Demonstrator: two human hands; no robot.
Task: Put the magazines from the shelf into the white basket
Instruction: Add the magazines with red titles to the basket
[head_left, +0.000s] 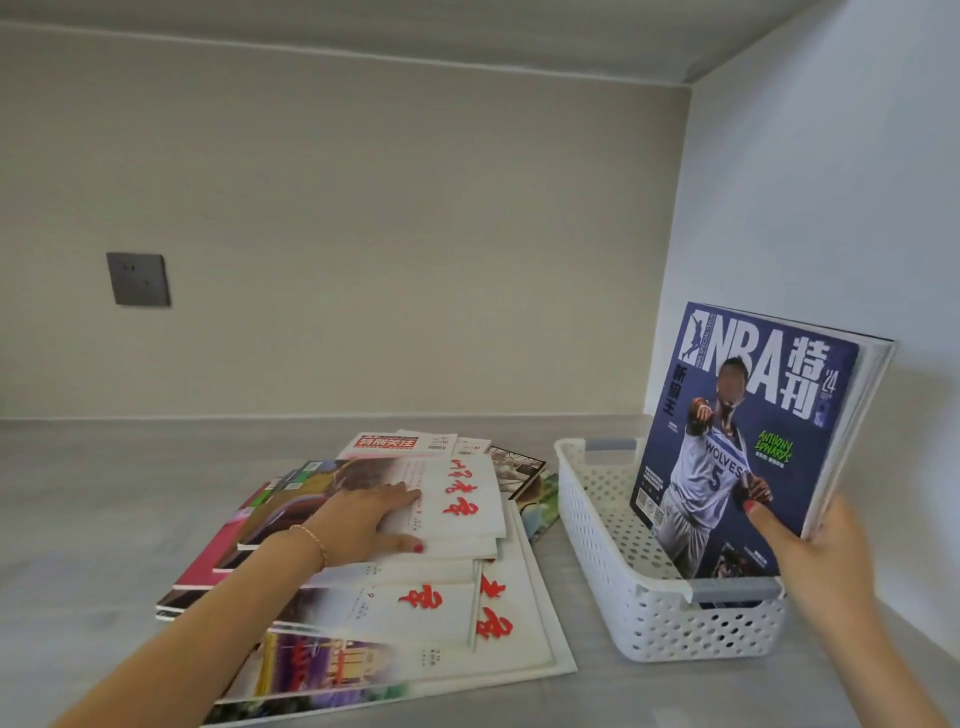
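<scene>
A white perforated basket with grey handles stands on the grey shelf at the right. A blue NBA magazine stands upright inside it, leaning against further magazines behind. My right hand grips its lower right edge, thumb on the cover. To the left of the basket lies a spread pile of magazines, most with white covers and red characters. My left hand rests flat on the top white magazine of the pile, fingers spread, thumb at its near edge.
The shelf surface stretches to the left of the pile. A beige back wall carries a dark socket plate. A white side wall stands close behind the basket at the right.
</scene>
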